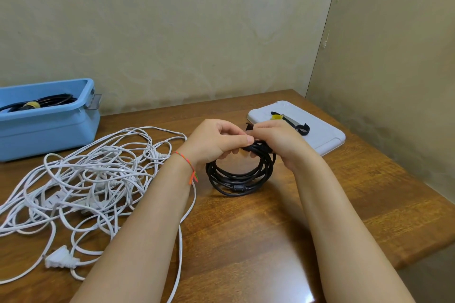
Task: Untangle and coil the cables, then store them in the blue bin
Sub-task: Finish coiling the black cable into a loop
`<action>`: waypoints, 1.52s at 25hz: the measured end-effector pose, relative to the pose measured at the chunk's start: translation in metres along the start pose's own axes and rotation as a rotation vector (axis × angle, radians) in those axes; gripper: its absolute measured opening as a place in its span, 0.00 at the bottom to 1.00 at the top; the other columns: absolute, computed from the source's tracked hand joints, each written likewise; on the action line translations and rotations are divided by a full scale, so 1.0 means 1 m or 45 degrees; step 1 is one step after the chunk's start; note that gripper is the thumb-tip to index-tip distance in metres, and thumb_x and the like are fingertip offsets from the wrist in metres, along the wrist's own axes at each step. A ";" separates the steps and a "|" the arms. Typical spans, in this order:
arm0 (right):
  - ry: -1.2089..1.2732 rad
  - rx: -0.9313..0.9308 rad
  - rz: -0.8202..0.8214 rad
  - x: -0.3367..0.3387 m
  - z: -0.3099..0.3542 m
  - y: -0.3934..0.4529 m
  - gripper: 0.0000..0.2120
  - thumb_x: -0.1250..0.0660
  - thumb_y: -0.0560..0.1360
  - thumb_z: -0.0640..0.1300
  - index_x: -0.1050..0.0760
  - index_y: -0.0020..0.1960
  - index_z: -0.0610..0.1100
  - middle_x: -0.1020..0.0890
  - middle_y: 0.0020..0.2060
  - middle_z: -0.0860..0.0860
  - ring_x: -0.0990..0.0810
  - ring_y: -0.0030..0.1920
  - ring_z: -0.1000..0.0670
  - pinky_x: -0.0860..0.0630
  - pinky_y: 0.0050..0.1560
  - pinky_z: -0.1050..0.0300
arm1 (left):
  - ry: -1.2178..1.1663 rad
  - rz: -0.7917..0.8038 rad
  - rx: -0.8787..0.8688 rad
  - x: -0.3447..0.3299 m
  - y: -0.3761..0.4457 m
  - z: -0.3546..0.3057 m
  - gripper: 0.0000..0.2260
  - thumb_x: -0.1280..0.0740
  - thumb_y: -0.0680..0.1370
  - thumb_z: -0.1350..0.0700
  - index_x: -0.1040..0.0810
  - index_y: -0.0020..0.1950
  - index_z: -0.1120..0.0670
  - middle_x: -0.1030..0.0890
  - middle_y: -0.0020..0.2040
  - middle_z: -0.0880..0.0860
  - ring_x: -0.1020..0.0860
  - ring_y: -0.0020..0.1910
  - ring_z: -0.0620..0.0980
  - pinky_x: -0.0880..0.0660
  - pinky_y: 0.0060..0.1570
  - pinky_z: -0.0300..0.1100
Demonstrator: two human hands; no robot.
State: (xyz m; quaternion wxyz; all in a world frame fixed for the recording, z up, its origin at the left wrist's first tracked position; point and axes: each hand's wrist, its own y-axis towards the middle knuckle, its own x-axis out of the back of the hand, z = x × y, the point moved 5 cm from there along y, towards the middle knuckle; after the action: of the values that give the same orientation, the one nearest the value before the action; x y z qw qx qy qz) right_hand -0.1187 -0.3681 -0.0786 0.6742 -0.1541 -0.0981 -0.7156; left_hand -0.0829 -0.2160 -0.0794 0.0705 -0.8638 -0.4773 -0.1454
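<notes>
A coiled black cable [240, 179] stands upright on the wooden table [246, 241], its lower edge touching the wood. My left hand [216, 141] grips the top of the coil, thumb laid across it. My right hand [278, 141] pinches a black strap [249, 127] wrapped at the same spot. A tangled heap of white cables [93, 179] with a white plug [60, 258] lies to the left. The blue bin [49, 130] sits at the back left, and inside it lies a coiled black cable [53, 100] with a yellow tie.
The bin's white lid [320, 140] lies flat at the back right, with black straps [302, 128] and a yellow one [277, 117] on it. Walls close in behind and on the right. The table's right edge runs diagonally.
</notes>
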 end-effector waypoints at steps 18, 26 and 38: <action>-0.040 0.322 -0.124 -0.001 0.012 -0.002 0.02 0.29 0.75 0.43 0.18 0.47 0.46 0.15 0.44 0.50 0.17 0.47 0.52 0.20 0.51 0.57 | -0.141 -0.030 0.138 0.007 0.007 0.018 0.08 0.29 0.78 0.53 0.17 0.52 0.58 0.15 0.41 0.55 0.24 0.30 0.46 0.31 0.27 0.35; -0.234 0.492 -0.028 -0.010 0.016 -0.003 0.05 0.29 0.74 0.38 0.21 0.47 0.47 0.17 0.45 0.47 0.18 0.46 0.49 0.20 0.51 0.49 | -0.477 -0.049 0.191 0.014 0.011 0.028 0.07 0.35 0.79 0.63 0.19 0.55 0.59 0.17 0.42 0.62 0.27 0.29 0.48 0.32 0.24 0.34; -0.541 0.604 -0.142 -0.016 0.013 0.003 0.07 0.27 0.74 0.46 0.26 0.43 0.48 0.22 0.41 0.56 0.23 0.45 0.55 0.26 0.45 0.60 | -0.376 -0.182 0.245 0.015 0.013 0.030 0.08 0.33 0.78 0.58 0.22 0.54 0.62 0.22 0.41 0.58 0.26 0.32 0.48 0.32 0.26 0.36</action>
State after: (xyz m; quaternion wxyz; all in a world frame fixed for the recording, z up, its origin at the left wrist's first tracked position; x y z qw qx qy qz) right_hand -0.1142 -0.3487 -0.0719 0.6154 -0.1329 -0.4091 -0.6605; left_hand -0.0585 -0.2033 -0.1027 0.0713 -0.8289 -0.5543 0.0246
